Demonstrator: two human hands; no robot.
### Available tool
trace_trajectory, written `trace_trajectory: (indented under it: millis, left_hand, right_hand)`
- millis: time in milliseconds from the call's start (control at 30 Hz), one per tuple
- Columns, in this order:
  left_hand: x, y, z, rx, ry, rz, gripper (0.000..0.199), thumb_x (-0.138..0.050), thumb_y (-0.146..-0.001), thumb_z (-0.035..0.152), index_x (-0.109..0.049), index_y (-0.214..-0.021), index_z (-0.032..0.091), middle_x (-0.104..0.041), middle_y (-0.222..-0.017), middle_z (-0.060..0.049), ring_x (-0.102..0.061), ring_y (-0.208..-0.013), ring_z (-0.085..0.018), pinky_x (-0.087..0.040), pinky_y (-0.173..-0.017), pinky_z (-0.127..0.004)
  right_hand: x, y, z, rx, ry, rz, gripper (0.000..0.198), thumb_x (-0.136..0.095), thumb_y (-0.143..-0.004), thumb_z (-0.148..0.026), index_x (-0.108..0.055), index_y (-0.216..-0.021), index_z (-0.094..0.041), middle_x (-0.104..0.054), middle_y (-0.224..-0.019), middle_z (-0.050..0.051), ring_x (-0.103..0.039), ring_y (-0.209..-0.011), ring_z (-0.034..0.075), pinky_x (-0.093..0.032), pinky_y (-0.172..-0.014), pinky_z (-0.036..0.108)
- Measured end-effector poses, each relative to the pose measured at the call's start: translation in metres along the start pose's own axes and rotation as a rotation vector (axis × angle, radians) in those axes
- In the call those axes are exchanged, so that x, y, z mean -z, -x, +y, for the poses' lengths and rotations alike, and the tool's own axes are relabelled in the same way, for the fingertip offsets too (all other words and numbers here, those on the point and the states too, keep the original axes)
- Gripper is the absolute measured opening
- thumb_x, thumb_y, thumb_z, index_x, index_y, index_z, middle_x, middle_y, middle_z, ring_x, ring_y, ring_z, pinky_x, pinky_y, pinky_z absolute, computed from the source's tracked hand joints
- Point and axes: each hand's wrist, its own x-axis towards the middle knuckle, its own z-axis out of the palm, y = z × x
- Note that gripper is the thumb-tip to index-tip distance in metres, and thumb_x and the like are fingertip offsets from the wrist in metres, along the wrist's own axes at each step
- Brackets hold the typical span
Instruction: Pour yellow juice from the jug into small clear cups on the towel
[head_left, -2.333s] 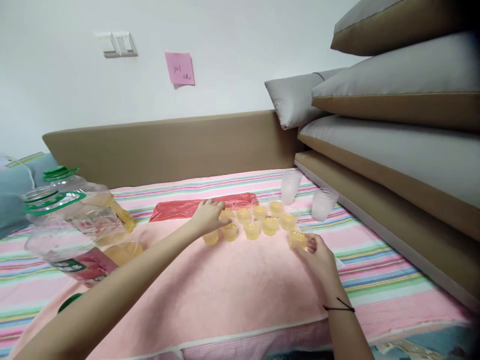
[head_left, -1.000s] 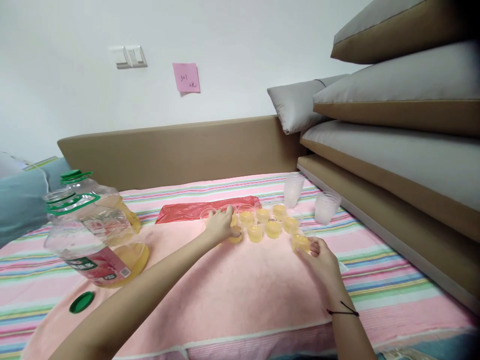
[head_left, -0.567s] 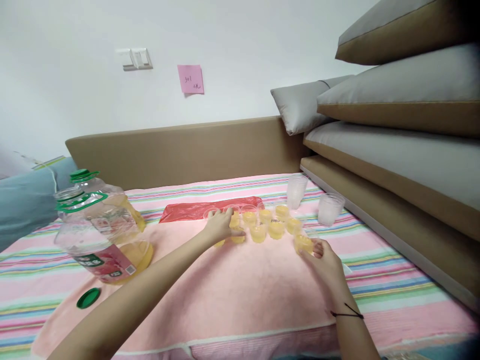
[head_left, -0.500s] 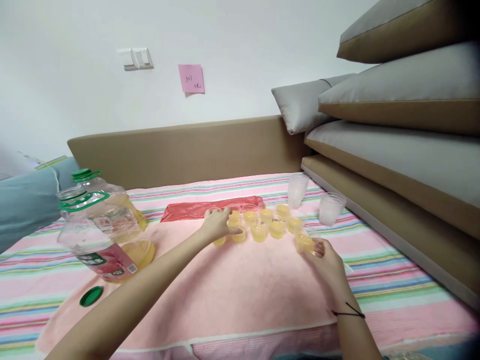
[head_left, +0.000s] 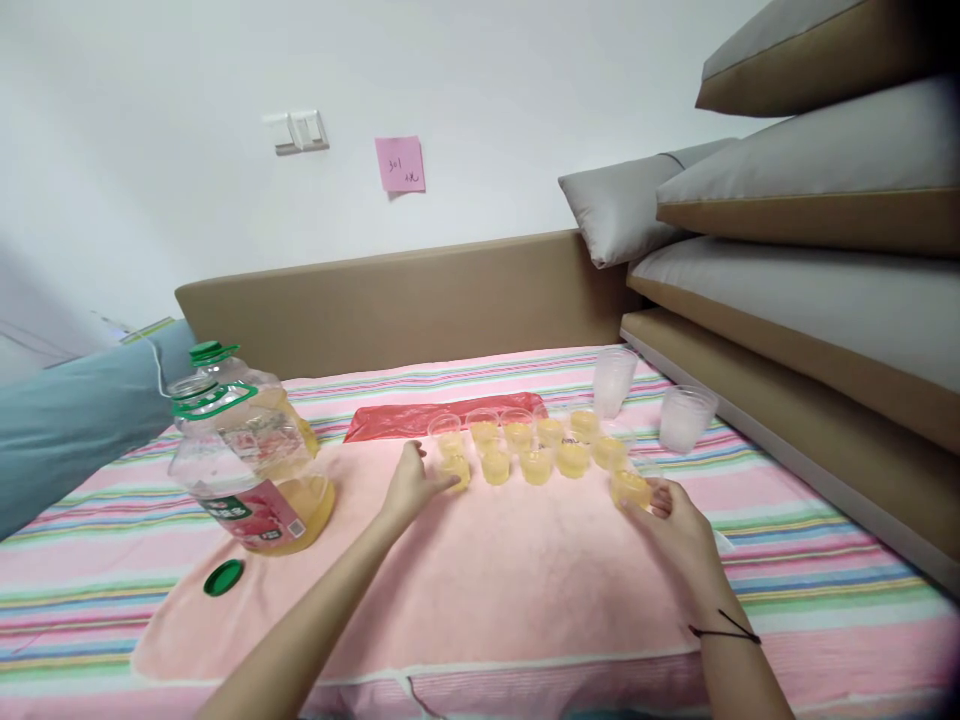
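The left hand [head_left: 407, 490] is gaping wide, thumb against the near row's left-end cup [head_left: 459, 468]; the right hand [head_left: 681, 528] is holding its right-end cup [head_left: 631, 489]. On soft pink cloth [head_left: 510, 580], a nudge or hard squeeze is risking spilled yellow drink [head_left: 572, 461].

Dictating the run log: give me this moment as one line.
left hand: open beside leftmost front cup; right hand: closed on rightmost filled cup; front bottle: uncapped; green cap: near pink cloth's edge
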Motion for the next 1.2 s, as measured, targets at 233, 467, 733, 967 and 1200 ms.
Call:
trace_trajectory:
  millis: [233, 467, 733, 967, 1200]
  left_hand:
    - [-0.056, 0.012, -0.025, 0.032, 0.286, 0.064, 0.063, -0.074, -0.069, 0.035, -0.037, -0.118, 0.022, -0.066, -0.111, -0.008, -0.067, -0.097, -0.019, -0.053, -0.084, -0.034]
    - [-0.061, 0.005, -0.022, -0.004, 0.432, 0.141, 0.037, -0.071, -0.067, 0.038, -0.051, -0.093, 0.021, -0.069, -0.088, -0.003, -0.066, -0.081, -0.018, -0.049, -0.072, -0.029]
    - [-0.059, 0.007, -0.02, -0.033, 0.503, 0.153, 0.035, -0.073, -0.062, 0.034, -0.053, -0.086, 0.02, -0.065, -0.077, 0.001, -0.059, -0.07, -0.015, -0.042, -0.064, -0.024]
    - [-0.063, 0.007, -0.02, -0.035, 0.521, 0.13, 0.036, -0.075, -0.061, 0.032, -0.053, -0.088, 0.02, -0.063, -0.076, 0.003, -0.057, -0.069, -0.014, -0.041, -0.064, -0.025]
    - [-0.06, 0.008, -0.022, -0.021, 0.534, 0.054, 0.042, -0.078, -0.06, 0.03, -0.053, -0.092, 0.02, -0.062, -0.077, 0.003, -0.056, -0.069, -0.013, -0.041, -0.064, -0.024]
  right_hand:
    - [0.001, 0.001, 0.007, -0.003, 0.034, 0.032, 0.06, -0.074, -0.055, -0.051, -0.058, -0.106, -0.022, -0.068, -0.103, 0.01, -0.066, -0.096, 0.029, -0.05, -0.085, 0.041]
    - [0.003, 0.004, -0.001, -0.033, 0.094, 0.017, 0.059, -0.071, -0.056, -0.05, -0.057, -0.106, -0.021, -0.068, -0.104, 0.011, -0.065, -0.097, 0.03, -0.05, -0.086, 0.041]
    - [0.003, 0.008, -0.006, -0.064, 0.097, 0.004, 0.063, -0.072, -0.057, -0.051, -0.056, -0.11, -0.02, -0.068, -0.106, 0.011, -0.064, -0.098, 0.03, -0.049, -0.086, 0.04]
    - [0.003, 0.009, -0.008, -0.058, 0.102, 0.016, 0.064, -0.072, -0.056, -0.051, -0.056, -0.109, -0.02, -0.067, -0.104, 0.011, -0.064, -0.097, 0.031, -0.049, -0.084, 0.04]
    - [0.004, 0.006, -0.002, -0.052, 0.138, 0.004, 0.066, -0.072, -0.057, -0.054, -0.056, -0.111, -0.02, -0.067, -0.105, 0.011, -0.064, -0.095, 0.031, -0.049, -0.084, 0.042]
